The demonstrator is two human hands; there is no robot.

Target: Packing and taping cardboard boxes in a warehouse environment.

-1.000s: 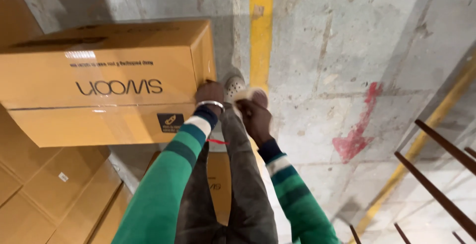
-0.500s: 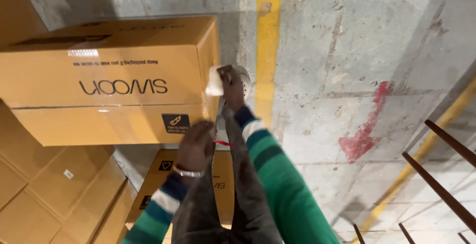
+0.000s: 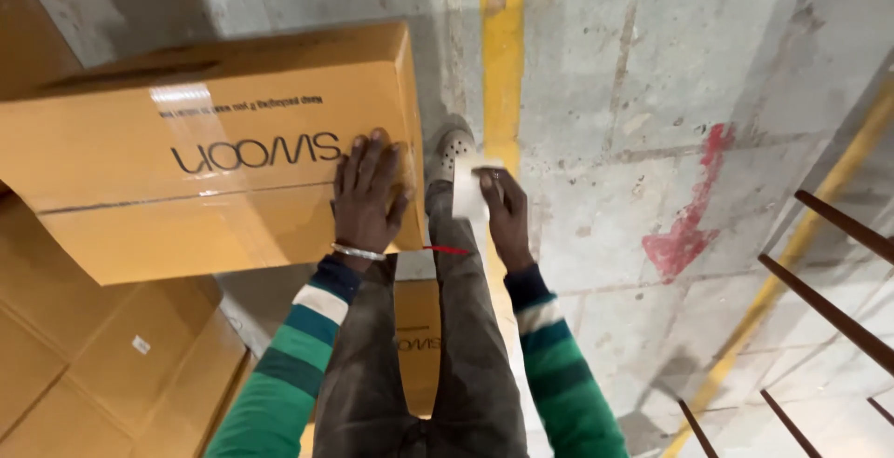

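- Setting: bare concrete floor (image 3: 596, 95), worn and patched, with a yellow painted line (image 3: 503, 39) running away from the viewer and a red arrow mark (image 3: 684, 225) to the right. Dark metal rails (image 3: 838, 300) cross the lower right corner.
- Large cardboard box (image 3: 205, 151): brown, long, its taped face up and carrying dark lettering. It sits on top of a stack of similar flat boxes (image 3: 102, 365) at lower left, its right end near the person's raised knee.
- Left hand (image 3: 368, 197): open and flat, fingers spread, palm pressed on the box's top face close to its right edge. A thin metal bangle (image 3: 358, 252) sits on the wrist; the sleeve is striped green.
- Right hand (image 3: 503, 211): closed around a small white slip (image 3: 466, 188), probably a label or its backing, held just right of the box and apart from it.
- A grey shoe (image 3: 452, 146) shows beyond the knee, on the floor beside the yellow line.
- Another box of the same kind (image 3: 419, 346) lies lower down, partly hidden behind the leg.
- Handling judgement: the big box looks stiff but bulky, likely too wide for one hand; grip at two opposite bottom edges or corners. The glossy tape strip could be slick under the palm.
- The white slip is light and limp; a pinch at one edge suffices.
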